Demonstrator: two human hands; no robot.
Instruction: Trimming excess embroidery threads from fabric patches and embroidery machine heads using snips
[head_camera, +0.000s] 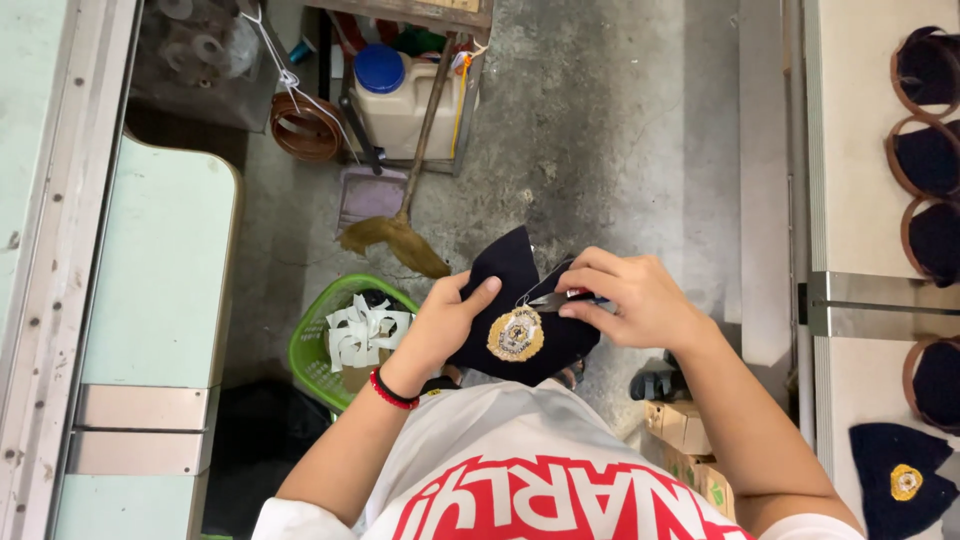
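Navy fabric panel (520, 300) with gold embroidered badge (516, 334), held over the floor in front of the person's chest. Left hand (445, 325) grips its left edge, thumb on top beside the badge. Right hand (630, 300) fingers clenched on small snips (560, 298), tips at the panel just above the badge. Green basket (315, 340) of white scraps below left.

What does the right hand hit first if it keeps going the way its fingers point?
The right hand points left across the dark fabric piece. Going straight on, it would likely meet the left hand, whose thumb lies on that fabric; depth is unclear.
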